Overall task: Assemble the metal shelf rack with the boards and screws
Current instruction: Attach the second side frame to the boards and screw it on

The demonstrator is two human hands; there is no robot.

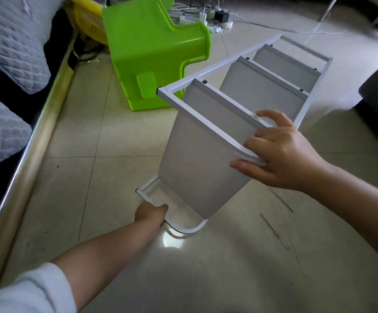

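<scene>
Fingers point(254, 144) of the right hand point(283, 152) were curled round the upper side rail of the rack point(208, 102) at the near board's point(197, 163) corner, thumb under the board; the left hand point(151, 213) gripped the lower side frame point(147, 197) where it met the floor point(81, 177), its fingers hidden behind the hand. That rack lay tipped on its side, lower frame on the tiles, upper rail raised towards the green stool point(151, 53) beyond. Three boards point(258, 86) were already fixed between the rails with dark screws point(205, 81). It looked light, thin tube and sheet, stiff along the rails but likely to rack and twist while joints stay loose. Painted metal seemed slippery and the board edges thin, so the rails near screwed corners seemed the safest hold, not the board faces
</scene>
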